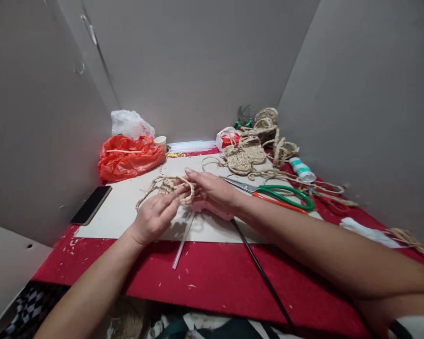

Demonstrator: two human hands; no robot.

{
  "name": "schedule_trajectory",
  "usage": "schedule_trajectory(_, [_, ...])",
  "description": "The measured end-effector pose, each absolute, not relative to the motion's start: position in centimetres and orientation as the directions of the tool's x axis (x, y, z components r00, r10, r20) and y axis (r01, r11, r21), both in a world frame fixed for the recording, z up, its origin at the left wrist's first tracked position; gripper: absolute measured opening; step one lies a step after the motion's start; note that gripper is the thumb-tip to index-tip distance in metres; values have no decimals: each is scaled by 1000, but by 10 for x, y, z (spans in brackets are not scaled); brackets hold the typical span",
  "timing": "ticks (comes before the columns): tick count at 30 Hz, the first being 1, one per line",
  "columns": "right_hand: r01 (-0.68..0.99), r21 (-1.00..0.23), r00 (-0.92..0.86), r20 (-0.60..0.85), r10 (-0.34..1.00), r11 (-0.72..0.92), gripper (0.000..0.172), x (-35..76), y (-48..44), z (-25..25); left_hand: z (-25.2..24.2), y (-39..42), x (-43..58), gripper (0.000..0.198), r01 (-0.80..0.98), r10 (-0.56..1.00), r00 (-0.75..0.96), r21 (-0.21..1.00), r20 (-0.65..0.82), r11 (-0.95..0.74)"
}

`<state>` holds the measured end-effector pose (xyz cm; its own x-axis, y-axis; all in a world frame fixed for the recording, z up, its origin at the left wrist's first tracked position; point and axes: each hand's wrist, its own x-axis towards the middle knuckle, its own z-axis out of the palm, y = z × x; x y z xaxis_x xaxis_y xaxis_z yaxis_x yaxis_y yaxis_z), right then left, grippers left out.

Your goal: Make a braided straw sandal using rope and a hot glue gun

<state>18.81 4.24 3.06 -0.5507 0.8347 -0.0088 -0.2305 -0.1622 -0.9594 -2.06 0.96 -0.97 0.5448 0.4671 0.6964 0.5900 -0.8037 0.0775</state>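
Note:
My left hand [155, 214] and my right hand [212, 188] meet over a cream board [127, 207] on a red table cover [219, 278]. Both pinch a small woven straw piece with a braided loop [166, 187]. The left fingers press together on the braid's near side. My right hand's fingers close on the loop's right end. A pink object [212, 211] lies partly hidden under my right hand, and a black cord [261, 275] runs from it toward me. A clear glue stick [183, 240] lies below the hands.
Green- and orange-handled scissors [279, 195] lie to the right. Finished small straw sandals [243, 157] and coils of braid [268, 120] sit at the back right beside a glue bottle [301, 169]. A red plastic bag [129, 157], paper cup [160, 141] and phone [91, 205] are left. Grey walls enclose the table.

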Motion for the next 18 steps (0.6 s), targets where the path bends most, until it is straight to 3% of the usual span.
schedule_trajectory(5, [-333, -938, -496, 86, 864, -98, 30, 191, 46, 34, -9, 9, -15, 23, 643, 543, 511, 123, 666, -756])
schedule_trajectory(9, [-403, -914, -406, 137, 904, -43, 31, 193, 51, 40, -6, 13, -23, 22, 706, 684, 408, 266, 605, -656])
schedule_trajectory(12, [-408, -913, -387, 148, 910, -25, 33, 194, 51, 41, -3, 18, -31, 26, 710, 789, 222, 460, 573, -534])
schedule_trajectory(15, [-397, -917, -410, 143, 901, -35, 34, 192, 47, 39, 3, 22, -36, 41, 536, 875, -14, 742, 484, -402])
schedule_trajectory(18, [-331, -940, -451, 86, 888, -77, 34, 186, 39, 33, 10, 26, -37, 55, 143, 956, -95, 954, 278, -263])
